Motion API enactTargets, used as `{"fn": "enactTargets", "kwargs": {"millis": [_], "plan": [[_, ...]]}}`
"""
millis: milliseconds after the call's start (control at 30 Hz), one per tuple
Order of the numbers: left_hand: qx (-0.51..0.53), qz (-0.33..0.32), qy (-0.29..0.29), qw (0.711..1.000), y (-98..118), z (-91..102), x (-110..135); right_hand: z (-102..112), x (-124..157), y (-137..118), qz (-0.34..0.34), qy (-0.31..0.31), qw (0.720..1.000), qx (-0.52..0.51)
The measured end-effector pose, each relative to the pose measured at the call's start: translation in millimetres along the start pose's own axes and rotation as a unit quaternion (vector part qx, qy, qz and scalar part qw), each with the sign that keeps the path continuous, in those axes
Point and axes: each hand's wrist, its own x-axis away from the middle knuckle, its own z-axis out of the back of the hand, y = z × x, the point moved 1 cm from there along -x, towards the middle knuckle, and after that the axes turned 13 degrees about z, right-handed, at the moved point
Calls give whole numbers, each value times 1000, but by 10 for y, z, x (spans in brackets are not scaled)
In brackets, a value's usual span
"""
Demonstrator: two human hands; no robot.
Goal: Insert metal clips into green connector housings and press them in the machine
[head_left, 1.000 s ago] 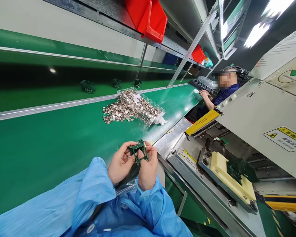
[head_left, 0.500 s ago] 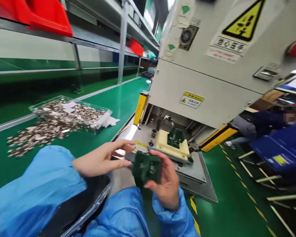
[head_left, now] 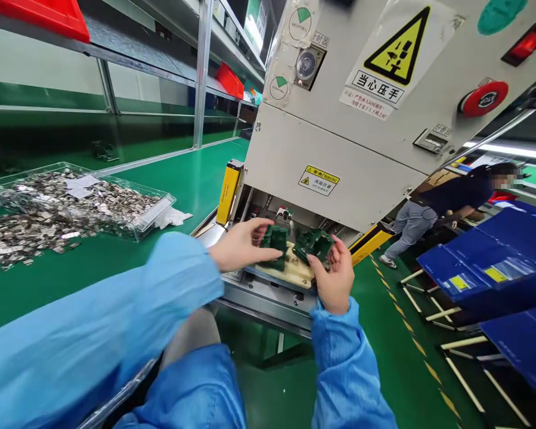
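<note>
One head-worn camera looks forward and down, over the nearby hands [head_left: 335, 280], facing the machine [head_left: 352, 138]

- got a green part [head_left: 275, 243] pinched in my left hand [head_left: 243, 247]
- second green frame [head_left: 315, 244] in my right hand [head_left: 334, 279], both by the machine's cream block [head_left: 297, 274]
- clear tray [head_left: 157, 213] of metal bits [head_left: 109, 204] off left

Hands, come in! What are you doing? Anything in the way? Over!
Left hand holding green part. Right hand holding second green part. Both partly hiding cream fixture.
</note>
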Motion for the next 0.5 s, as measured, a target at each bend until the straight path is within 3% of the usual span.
{"fn": "enactTargets", "kwargs": {"millis": [133, 233, 333, 400, 500], "plan": [[-4, 71, -73, 995, -238, 539, 737, -187, -235, 22, -21, -191, 981, 7], [-43, 132, -44, 989, -555, 797, 1091, -214, -275, 46, -39, -245, 969, -10], [-67, 168, 5, 983, -852, 857, 1096, -35, -133, 79, 3, -217, 974, 66], [-67, 165, -3, 984, -977, 816, 969, 245, 103, 102, 32, -151, 971, 181], [-68, 106, -36, 991, -1027, 747, 809, 707, 590, 172, -40, -50, 946, 317]]}}
